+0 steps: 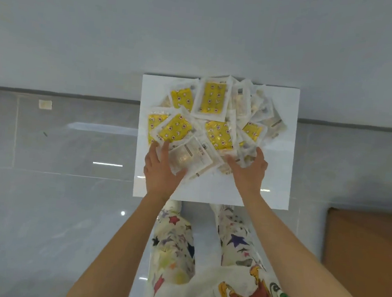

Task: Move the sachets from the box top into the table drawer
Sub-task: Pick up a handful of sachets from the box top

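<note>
A heap of several sachets, some yellow with a pattern and some pale, lies on the white box top. My left hand reaches into the heap's near left edge, fingers among the packets and thumb over a pale sachet. My right hand lies on the heap's near right edge, its fingers tucked in among the pale packets. How firmly either hand holds anything cannot be made out. No drawer is in view.
The box stands on a glossy grey tiled floor against a pale wall. A brown cardboard surface sits at the right, near my right arm. A small pale scrap lies on the floor at left. My patterned trousers are below the box.
</note>
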Available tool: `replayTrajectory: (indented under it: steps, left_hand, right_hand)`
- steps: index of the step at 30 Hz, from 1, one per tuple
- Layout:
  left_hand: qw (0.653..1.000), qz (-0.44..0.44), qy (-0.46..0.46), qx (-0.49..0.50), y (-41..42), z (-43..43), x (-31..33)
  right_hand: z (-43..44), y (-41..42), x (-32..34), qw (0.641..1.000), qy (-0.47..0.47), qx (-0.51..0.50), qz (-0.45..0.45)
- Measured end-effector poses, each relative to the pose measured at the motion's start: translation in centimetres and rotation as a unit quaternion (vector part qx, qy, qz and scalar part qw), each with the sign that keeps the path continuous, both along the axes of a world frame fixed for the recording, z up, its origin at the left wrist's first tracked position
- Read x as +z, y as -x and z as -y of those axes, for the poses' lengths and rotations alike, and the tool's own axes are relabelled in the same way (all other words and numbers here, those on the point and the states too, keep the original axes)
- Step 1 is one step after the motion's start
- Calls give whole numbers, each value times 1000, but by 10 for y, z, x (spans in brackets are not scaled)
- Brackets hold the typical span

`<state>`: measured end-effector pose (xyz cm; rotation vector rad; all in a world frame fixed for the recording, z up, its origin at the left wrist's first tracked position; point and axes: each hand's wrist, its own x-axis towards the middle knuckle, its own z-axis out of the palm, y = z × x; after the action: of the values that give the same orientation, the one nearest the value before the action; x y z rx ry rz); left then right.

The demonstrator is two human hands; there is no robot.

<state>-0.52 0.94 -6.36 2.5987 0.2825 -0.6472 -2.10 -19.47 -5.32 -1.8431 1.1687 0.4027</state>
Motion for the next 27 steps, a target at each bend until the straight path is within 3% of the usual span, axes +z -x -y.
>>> replayTrajectory:
  steps: [6, 10, 17, 27]
  left_hand:
    - [994, -5, 14, 112, 12, 26, -9]
    - [976, -27, 70, 207, 14, 25, -7]
    - [956, -17, 146, 255, 16, 12, 0]
    - [922, -50, 216, 316, 27, 8, 10]
  right_hand:
    - [-16, -15, -15, 999, 15, -31, -29]
    - [-15, -11, -17, 999, 14, -46, 23]
    - [-1, 23, -10, 993, -41, -95, 56]
    - [-2, 40, -4, 997, -71, -19, 4]
